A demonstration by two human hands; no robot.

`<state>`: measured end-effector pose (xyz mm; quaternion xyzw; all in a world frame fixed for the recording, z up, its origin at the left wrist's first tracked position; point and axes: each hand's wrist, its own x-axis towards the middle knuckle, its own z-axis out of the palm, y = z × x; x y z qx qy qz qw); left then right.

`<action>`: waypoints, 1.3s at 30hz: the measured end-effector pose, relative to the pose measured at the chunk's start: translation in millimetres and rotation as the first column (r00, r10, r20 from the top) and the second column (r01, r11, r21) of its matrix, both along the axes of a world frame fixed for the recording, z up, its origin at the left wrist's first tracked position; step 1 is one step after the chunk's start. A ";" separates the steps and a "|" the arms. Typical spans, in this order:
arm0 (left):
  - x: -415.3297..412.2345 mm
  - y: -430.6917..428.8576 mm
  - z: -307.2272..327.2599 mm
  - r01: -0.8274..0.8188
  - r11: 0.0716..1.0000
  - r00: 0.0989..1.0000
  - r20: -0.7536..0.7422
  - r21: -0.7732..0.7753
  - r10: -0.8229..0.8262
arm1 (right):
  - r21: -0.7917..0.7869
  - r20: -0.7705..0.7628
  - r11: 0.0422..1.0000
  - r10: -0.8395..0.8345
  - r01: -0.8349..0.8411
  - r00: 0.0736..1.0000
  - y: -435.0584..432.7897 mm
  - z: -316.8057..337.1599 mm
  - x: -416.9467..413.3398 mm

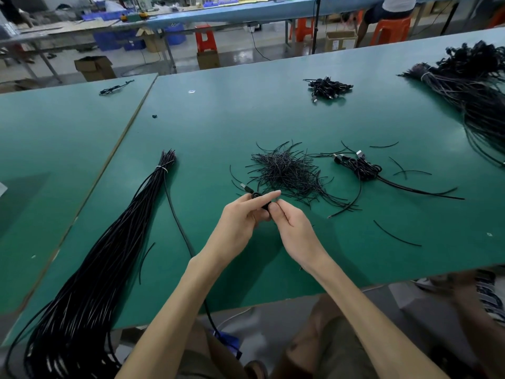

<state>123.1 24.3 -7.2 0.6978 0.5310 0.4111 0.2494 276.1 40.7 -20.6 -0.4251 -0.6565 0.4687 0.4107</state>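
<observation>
Above the green table (246, 119), my left hand (240, 217) holds a small coiled black USB cable (257, 196); its plug sticks out to the upper left. My right hand (289, 225) pinches the same coil from the right side, with its fingertips at the coil. Just beyond my hands lies a loose heap of short black twist ties (287, 170). A long tied bundle of black cables (109, 242) stretches from the middle left of the table down over the near edge.
A coiled cable with tie ends (360, 166) lies right of the heap. A pile of finished coils (328, 87) sits farther back. Another large cable bundle (470, 86) fills the far right. Stray ties (396, 236) are scattered at the right. Stools and boxes stand beyond the table.
</observation>
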 end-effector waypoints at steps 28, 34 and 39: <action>10.8 -0.8 -10.5 0.160 0.951 0.784 0.619 -0.264 0.040 | -0.133 -0.301 0.988 0.040 -0.083 0.953 1.3 1.7 7.5; -1.6 4.5 -4.3 0.252 0.941 0.882 0.453 -0.226 -0.128 | -0.142 -0.293 0.984 0.064 -0.110 0.954 4.4 -0.9 9.7; -3.4 4.9 -4.9 0.129 0.979 0.925 0.375 -0.158 -0.061 | -0.133 -0.193 0.987 0.066 -0.093 0.979 5.8 -3.3 10.1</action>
